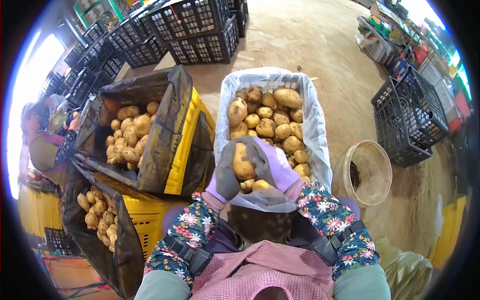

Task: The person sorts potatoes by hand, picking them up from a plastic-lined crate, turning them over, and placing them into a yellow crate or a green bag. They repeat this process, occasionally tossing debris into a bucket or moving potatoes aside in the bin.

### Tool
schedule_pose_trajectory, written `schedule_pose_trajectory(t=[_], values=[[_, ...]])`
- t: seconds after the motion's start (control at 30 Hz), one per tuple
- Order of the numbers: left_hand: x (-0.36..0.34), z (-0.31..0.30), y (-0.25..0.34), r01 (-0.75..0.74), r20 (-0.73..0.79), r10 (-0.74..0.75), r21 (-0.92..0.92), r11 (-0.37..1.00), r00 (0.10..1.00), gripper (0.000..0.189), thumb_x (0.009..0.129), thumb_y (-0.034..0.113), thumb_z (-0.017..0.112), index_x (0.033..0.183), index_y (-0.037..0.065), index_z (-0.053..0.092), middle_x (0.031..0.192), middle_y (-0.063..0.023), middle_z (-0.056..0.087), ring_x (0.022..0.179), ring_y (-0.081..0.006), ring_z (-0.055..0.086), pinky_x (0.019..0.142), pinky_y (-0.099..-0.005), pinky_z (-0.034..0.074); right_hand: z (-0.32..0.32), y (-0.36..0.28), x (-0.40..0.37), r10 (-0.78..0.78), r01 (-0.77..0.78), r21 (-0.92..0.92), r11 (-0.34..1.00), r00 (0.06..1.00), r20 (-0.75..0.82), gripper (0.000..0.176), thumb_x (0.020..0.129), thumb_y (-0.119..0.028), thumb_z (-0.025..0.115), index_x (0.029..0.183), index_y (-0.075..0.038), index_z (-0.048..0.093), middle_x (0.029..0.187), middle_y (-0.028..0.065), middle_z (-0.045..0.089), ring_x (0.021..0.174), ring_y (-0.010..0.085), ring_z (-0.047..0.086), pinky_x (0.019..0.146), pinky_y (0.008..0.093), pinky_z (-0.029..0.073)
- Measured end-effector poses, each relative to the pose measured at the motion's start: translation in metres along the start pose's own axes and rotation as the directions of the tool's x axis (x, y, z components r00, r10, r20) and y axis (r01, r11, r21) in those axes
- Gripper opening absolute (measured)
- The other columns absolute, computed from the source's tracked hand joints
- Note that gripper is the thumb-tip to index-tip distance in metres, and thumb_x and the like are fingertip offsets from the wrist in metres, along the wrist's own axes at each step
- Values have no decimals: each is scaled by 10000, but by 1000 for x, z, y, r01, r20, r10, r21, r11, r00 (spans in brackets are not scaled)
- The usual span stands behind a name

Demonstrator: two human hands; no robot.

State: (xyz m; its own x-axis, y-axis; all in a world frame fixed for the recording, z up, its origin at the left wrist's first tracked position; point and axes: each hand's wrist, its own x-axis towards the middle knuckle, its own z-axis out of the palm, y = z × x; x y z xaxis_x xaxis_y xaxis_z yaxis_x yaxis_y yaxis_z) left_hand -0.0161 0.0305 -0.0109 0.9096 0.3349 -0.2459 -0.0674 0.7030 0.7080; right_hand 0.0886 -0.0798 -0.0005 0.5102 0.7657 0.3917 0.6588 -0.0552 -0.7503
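A large tan potato (243, 163) is held upright between my two gloved hands, above the near part of a crate lined with clear plastic (320, 135). My left hand (227, 172), in a purple glove with a dark grey palm, closes on the potato's left side. From the right, the fingers of my right hand (265, 162) wrap over it in a matching glove. Below and beyond the hands, the crate holds many potatoes (266, 127) of mixed sizes, some smeared with soil. My hands hide part of the crate's near end.
Two yellow crates (182, 145) with black liners hold more potatoes on the left. A dirty white bucket (382, 172) stands right, near black crates (412, 117). Stacked black crates (200, 30) stand behind. Another person (47, 140) sits at far left.
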Motion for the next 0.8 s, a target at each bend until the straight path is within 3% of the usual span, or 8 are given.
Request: schedule_pose_trajectory(t=[0.07, 0.23, 0.4, 0.47, 0.5, 0.6, 0.73, 0.8], values=[[-2, -5, -5, -350, 186, 301, 611, 710, 935, 392, 1027, 303, 347, 1304, 38, 431, 1181, -111, 554, 1008, -189, 618, 860, -319, 526, -5, 7, 0, 28, -33, 120, 992, 999, 40, 300, 910, -199, 532, 1164, -38, 547, 1147, 202, 590, 970, 406, 590, 761, 432, 506], [6, -11, 2, -469, 266, 535, 835, 287, 802, 461, 1026, 382, 333, 1311, 31, 421, 1185, -109, 517, 1091, -172, 540, 918, -281, 473, -4, -12, 11, 102, -118, 106, 987, 985, 140, 451, 932, -263, 540, 1301, -17, 463, 1214, 253, 556, 1083, 401, 570, 887, 396, 485], [-2, -11, 7, -171, -27, 195, 369, 913, 981, 372, 1021, 231, 367, 1317, 15, 434, 1248, -120, 498, 1128, -197, 522, 962, -304, 440, 22, 16, 3, 20, 13, -198, 980, 986, 163, 480, 921, -314, 526, 1294, -16, 468, 1242, 264, 531, 1080, 436, 550, 879, 461, 482], [-11, -8, 7, -384, 119, 402, 621, 683, 908, 357, 1021, 237, 359, 1292, 30, 464, 1219, -106, 516, 1106, -175, 536, 948, -303, 449, 23, 11, 4, -4, 44, -209, 977, 982, 188, 444, 906, -251, 528, 1280, -17, 479, 1241, 260, 527, 1047, 424, 569, 849, 460, 493], [-3, -28, -1, -392, 268, 544, 911, 125, 795, 368, 1023, 273, 335, 1287, 56, 474, 1144, -82, 557, 1027, -163, 577, 911, -289, 468, 25, 13, 4, -39, 64, -144, 987, 985, 168, 451, 887, -236, 549, 1292, -47, 484, 1212, 294, 537, 982, 421, 599, 833, 457, 497], [-4, -30, 0, -241, -61, 333, 571, 785, 941, 385, 1011, 304, 370, 1278, 50, 479, 1098, -77, 580, 972, -165, 598, 870, -286, 487, 23, 12, 8, -24, 26, -10, 1000, 986, 166, 427, 860, -130, 553, 1273, -38, 497, 1149, 260, 586, 958, 419, 600, 803, 416, 514], [-16, -16, 60, -374, -131, 463, 420, 827, 877, 452, 1019, 383, 372, 1274, 28, 486, 1123, -77, 581, 982, -146, 600, 844, -297, 515, -6, 35, 19, 214, -208, 363, 908, 977, 24, 352, 845, -89, 585, 1187, -7, 577, 1075, 181, 659, 957, 191, 645, 804, 319, 500], [-32, -60, 109, -165, 322, 751, 946, -279, 577, 471, 924, 105, 512, 1362, -21, 393, 1307, -220, 484, 1222, -354, 466, 1026, -375, 402, -30, 41, 34, 434, -426, 176, 887, 901, -9, 300, 869, -178, 580, 1126, -26, 610, 1035, 188, 666, 960, 262, 655, 806, 346, 509]])
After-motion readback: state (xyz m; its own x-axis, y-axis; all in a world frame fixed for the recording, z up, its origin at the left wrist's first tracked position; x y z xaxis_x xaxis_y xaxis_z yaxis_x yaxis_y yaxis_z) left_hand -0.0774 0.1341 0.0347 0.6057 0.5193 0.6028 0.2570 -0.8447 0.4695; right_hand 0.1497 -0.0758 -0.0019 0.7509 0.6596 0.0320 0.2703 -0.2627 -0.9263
